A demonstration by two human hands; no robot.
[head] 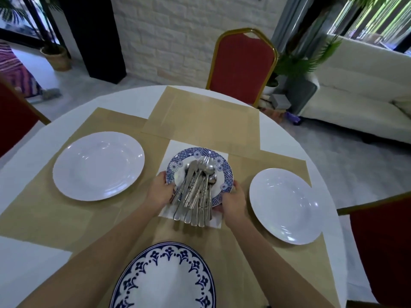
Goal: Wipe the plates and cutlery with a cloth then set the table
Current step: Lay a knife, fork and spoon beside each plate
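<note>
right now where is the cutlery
Head view, centre: the cutlery lies piled on the small blue-rimmed plate that the left hand and right hand grip, between the two white plates.

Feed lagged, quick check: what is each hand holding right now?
Left hand: grips the left rim of the small round blue-patterned china plate piled with silver metal cutlery.
Right hand: grips the same plate's right rim.
</note>
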